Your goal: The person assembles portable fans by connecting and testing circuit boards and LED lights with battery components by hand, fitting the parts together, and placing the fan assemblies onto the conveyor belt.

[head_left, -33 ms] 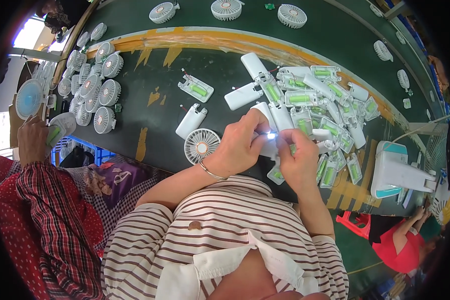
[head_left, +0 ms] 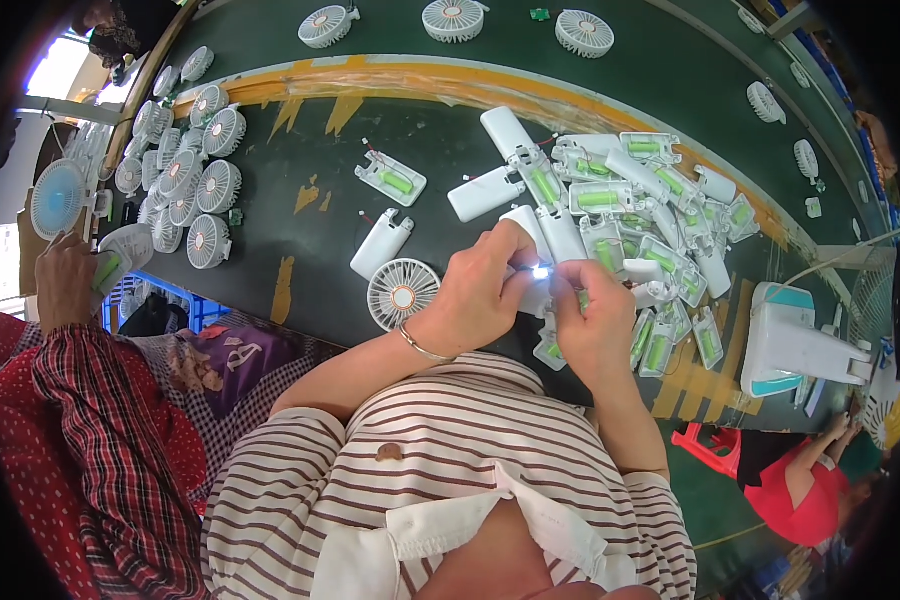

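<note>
My left hand (head_left: 480, 285) and my right hand (head_left: 597, 315) come together in front of my chest, the fingers of both pinched. Between the fingertips a small part (head_left: 541, 272) glows bright white; its shape is mostly hidden by the fingers. Close by my left wrist lies a white round fan head (head_left: 404, 296). Beyond it rest a white handle shell (head_left: 381, 243) and an open handle half (head_left: 392, 179) with a green battery cell. Just past my right hand begins a heap of white handle housings (head_left: 600, 198), many with green cells showing.
Several white fan heads (head_left: 182, 172) are stacked at the left. A green belt (head_left: 390, 35) along the far side carries more fan heads. At the right stands a white and blue device (head_left: 795, 342). A co-worker's hand (head_left: 65, 275) at far left holds a white part.
</note>
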